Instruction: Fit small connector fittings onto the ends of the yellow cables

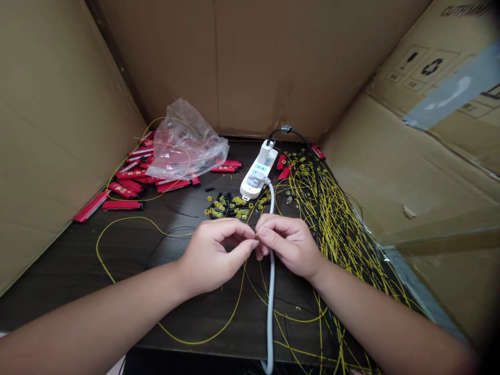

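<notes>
My left hand (pixel 219 252) and my right hand (pixel 291 245) meet fingertip to fingertip above the middle of the dark table. Both are closed in a pinch. A thin yellow wire (pixel 195 343) loops across the table under my left forearm and runs up to the left fingers. What lies between the right fingertips is too small and covered to make out. Just beyond my hands is a pile of small yellow and black caps (pixel 234 205). A pale grey power cord (pixel 270 312) passes beneath my right fingers.
A white power strip (pixel 258 174) stands behind the caps, with a black cable (pixel 315 182) plugged in. Many yellow wires (pixel 336 224) lie tangled at right. Red flat packs (pixel 125 190) and a clear plastic bag (pixel 183 146) are at left. Cardboard walls (pixel 258 67) enclose the table.
</notes>
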### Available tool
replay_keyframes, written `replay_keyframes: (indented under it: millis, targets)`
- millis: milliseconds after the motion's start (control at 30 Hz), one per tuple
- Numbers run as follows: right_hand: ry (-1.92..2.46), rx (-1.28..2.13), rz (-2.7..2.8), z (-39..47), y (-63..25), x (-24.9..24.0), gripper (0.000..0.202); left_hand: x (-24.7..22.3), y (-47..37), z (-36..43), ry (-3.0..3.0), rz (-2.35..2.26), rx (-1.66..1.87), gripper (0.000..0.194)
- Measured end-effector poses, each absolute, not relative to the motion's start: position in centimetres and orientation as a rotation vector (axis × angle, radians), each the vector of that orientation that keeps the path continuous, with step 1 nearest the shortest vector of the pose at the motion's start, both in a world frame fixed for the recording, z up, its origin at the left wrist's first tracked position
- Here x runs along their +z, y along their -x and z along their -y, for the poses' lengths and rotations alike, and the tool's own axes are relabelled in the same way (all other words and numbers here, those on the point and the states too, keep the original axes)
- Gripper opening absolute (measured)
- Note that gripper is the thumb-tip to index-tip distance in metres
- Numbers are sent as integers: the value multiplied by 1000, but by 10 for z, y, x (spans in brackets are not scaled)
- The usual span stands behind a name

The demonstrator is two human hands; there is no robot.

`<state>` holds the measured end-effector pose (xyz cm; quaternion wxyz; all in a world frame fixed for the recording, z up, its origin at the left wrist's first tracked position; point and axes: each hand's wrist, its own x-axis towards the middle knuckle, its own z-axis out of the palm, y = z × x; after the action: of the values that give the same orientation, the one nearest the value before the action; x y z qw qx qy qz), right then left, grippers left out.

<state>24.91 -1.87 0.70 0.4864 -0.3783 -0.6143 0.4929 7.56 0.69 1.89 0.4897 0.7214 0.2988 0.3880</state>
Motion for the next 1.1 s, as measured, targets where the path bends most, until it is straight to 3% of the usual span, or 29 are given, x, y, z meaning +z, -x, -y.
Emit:
replay_keyframes:
  millis: [133,333,767,1100]
  targets:
    - [937,1208,1498,20,-248,7,33,16,-75,-7,-1848,-713,999,4]
    - [932,1314,1439,19,-248,4,34,13,-76,-7,-1725,-707,994,15]
    - [989,1392,1360,18,-249,-6,42,13,-75,-9,-1711,-710,976,13]
    - [850,1467,1253,17,-249,-4,19,15,-77,-11,-1689,-707,984,12]
